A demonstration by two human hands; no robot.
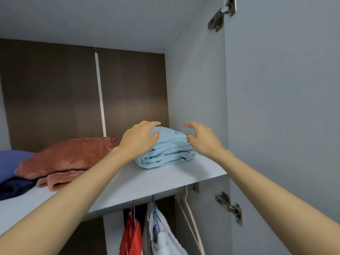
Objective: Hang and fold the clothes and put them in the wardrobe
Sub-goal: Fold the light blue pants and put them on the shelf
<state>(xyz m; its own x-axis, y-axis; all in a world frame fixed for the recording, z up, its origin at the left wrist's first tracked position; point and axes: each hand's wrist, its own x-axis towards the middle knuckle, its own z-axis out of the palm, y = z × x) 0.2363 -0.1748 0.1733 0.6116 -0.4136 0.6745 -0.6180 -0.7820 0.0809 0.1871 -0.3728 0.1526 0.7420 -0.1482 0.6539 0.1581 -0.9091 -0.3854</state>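
A folded light blue garment (168, 150) lies on the wardrobe's upper shelf (139, 183), near the right wall. My left hand (139, 138) rests on the garment's top left, fingers laid over the fabric. My right hand (202, 138) hovers just to the garment's right with its fingers spread and loosely bent, holding nothing.
A folded rust-coloured garment (66, 159) and dark blue clothes (12, 186) lie further left on the shelf. Below hang a red garment (131, 236), a white garment (165, 238) and an empty pink hanger (191, 219). The open wardrobe door (285, 126) stands at the right.
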